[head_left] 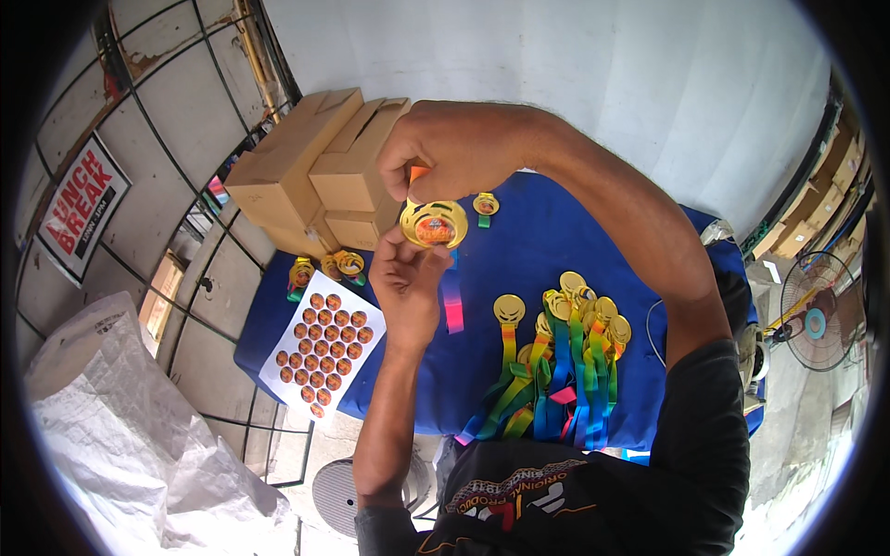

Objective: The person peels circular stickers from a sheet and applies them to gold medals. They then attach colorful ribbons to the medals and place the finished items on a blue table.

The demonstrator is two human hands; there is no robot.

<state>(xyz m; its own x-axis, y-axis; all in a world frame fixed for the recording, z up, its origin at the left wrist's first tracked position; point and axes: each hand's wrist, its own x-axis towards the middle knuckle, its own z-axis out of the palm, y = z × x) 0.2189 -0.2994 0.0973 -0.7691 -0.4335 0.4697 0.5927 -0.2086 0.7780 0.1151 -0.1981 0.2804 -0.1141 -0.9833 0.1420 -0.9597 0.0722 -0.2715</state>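
Above the blue-covered table [570,232], a gold medal [434,222] with a round orange-and-dark sticker on its face is held between both hands. My left hand [408,287] pinches its lower edge between thumb and fingers. From above, my right hand [450,148] has its fingers closed on the medal's ribbon [419,173], orange where it shows. A pink and blue ribbon end hangs below the left hand. Left of my left forearm, a white sheet [320,283] carries rows of similar round stickers. To the right lies a pile of gold medals [575,320] with rainbow ribbons.
Cardboard boxes [287,167] stand stacked at the far left, with a few medals [345,264] in front. A single medal [485,204] lies near the far edge. A wire grid [190,232] and white plastic sacking [120,417] flank the left; a fan [816,315] stands right.
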